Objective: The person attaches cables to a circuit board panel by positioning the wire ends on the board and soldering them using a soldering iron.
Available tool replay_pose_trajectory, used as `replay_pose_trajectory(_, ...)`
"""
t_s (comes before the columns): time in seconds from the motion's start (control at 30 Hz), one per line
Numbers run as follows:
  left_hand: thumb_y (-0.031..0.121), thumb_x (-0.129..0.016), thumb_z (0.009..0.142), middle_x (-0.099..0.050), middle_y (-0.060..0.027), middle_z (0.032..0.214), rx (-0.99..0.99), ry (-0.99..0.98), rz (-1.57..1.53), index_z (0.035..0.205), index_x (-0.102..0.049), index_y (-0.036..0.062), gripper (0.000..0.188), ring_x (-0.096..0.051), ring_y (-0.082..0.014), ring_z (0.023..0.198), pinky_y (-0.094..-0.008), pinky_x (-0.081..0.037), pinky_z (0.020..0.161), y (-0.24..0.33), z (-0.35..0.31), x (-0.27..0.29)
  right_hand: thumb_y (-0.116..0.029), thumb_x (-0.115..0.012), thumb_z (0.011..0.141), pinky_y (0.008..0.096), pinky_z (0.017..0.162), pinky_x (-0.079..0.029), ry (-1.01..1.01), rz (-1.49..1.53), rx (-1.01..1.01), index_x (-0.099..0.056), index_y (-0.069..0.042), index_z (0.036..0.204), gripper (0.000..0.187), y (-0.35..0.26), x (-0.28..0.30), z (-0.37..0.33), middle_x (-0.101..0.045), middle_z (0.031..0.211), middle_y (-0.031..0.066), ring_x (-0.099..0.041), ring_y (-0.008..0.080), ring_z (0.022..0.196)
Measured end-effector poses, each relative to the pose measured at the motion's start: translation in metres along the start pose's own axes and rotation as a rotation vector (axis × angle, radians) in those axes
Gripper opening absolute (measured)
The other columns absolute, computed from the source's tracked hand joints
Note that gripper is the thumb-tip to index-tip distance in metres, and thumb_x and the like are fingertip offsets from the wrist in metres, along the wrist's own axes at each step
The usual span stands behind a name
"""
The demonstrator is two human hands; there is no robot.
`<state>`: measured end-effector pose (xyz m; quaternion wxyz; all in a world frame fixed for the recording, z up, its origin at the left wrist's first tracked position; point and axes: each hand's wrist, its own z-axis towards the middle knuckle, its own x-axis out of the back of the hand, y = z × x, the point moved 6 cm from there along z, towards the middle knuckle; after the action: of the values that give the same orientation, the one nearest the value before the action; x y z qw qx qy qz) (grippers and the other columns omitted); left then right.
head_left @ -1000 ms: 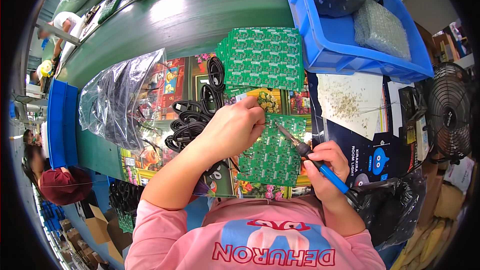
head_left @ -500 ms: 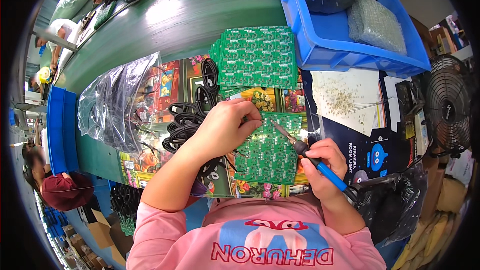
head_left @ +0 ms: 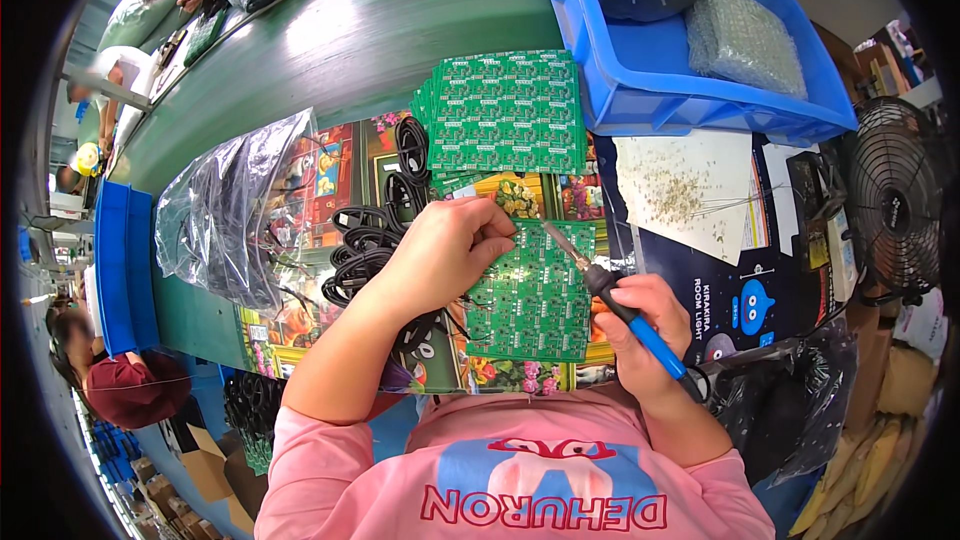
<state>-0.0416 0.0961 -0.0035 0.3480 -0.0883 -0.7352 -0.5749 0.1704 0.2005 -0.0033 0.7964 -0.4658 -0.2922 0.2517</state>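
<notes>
A green circuit board panel (head_left: 535,310) lies before me on a colourful printed sheet. My left hand (head_left: 450,245) rests over its far left corner, thumb and fingers pinched together; what they hold is too hidden to make out. In my right hand (head_left: 650,325) is a soldering iron (head_left: 652,342) with a blue handle and black grip, held like a pen. Its metal tip points far-left, over the panel's far edge, a short way right of my left fingertips. Coiled black cables (head_left: 365,245) lie left of the panel, partly under my left wrist.
Beyond the panel stands a stack of green circuit boards (head_left: 505,110). A blue bin (head_left: 650,105) with bagged goods is at the far right. A white paper sheet (head_left: 685,190) with small scraps, a black fan (head_left: 893,205) and a clear bag of dark cables (head_left: 235,210) flank the workspace.
The soldering iron's tip has shifted slightly away from me, from over the panel's boards to near its far edge. My left hand keeps its pinch at the corner.
</notes>
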Motion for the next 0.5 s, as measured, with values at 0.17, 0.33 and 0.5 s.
replay_pose_trajectory(0.17,0.004,-0.075,0.083,-0.065,-0.0083,0.076,-0.014,0.005,-0.002,0.089,-0.068,-0.0016,0.011,-0.062,-0.0149,0.065,-0.0304,-0.050,0.061,-0.002,-0.001,-0.002,-0.010,-0.075,0.089,0.0335,0.067,-0.057,-0.105,0.031,0.145,-0.065,-0.007,0.109,0.023,-0.011,-0.019,0.005,-0.072,0.100,0.0189,-0.073,0.0280,0.078)
replay_pose_trajectory(0.33,0.005,-0.076,0.081,-0.067,-0.0112,0.078,-0.095,0.032,0.047,0.087,-0.069,0.0000,0.011,-0.066,-0.0232,0.067,-0.0332,-0.052,0.063,0.000,-0.002,-0.003,-0.004,-0.076,0.084,0.0361,0.076,-0.056,-0.166,-0.049,0.159,-0.064,-0.008,0.111,0.030,-0.011,-0.048,0.028,-0.071,0.112,0.0178,-0.070,0.0305,0.088)
replay_pose_trajectory(0.5,0.007,-0.076,0.081,-0.068,-0.0123,0.081,-0.129,0.049,0.076,0.087,-0.070,0.0017,0.010,-0.068,-0.0286,0.073,-0.0369,-0.054,0.067,0.001,-0.004,-0.003,0.008,-0.070,0.080,0.0410,0.069,-0.050,-0.246,-0.195,0.202,-0.061,-0.010,0.114,0.040,-0.004,-0.069,0.033,-0.066,0.096,0.0132,-0.062,0.0320,0.079)
